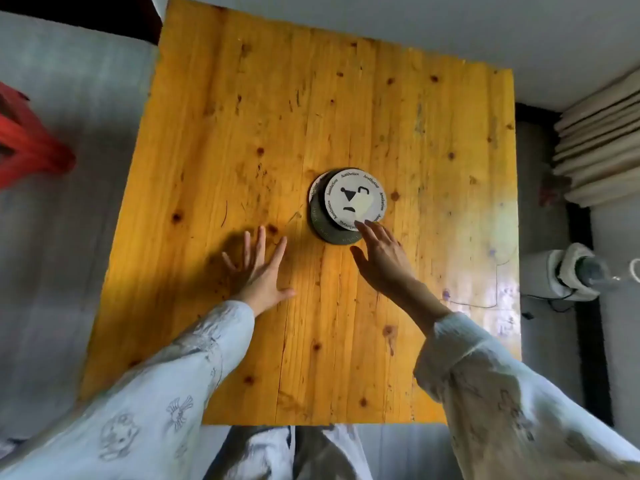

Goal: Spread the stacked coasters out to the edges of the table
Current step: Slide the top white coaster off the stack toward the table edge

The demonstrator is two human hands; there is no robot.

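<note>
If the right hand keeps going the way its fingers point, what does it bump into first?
The right hand points up and left at the white top coaster of the stack; its fingertips already seem to reach its near rim. Height above it is unclear, so real touch is uncertain.

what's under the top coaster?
Under the top coaster: a white coaster's edge at left and a dark coaster below. Further coasters, if any, are covered.

Setting: domestic room. Evidence: knotty pine worktop (346,116), grey floor (69,168), red stool (27,147), stacked cushions (599,150), small appliance with cord (568,271).
</note>
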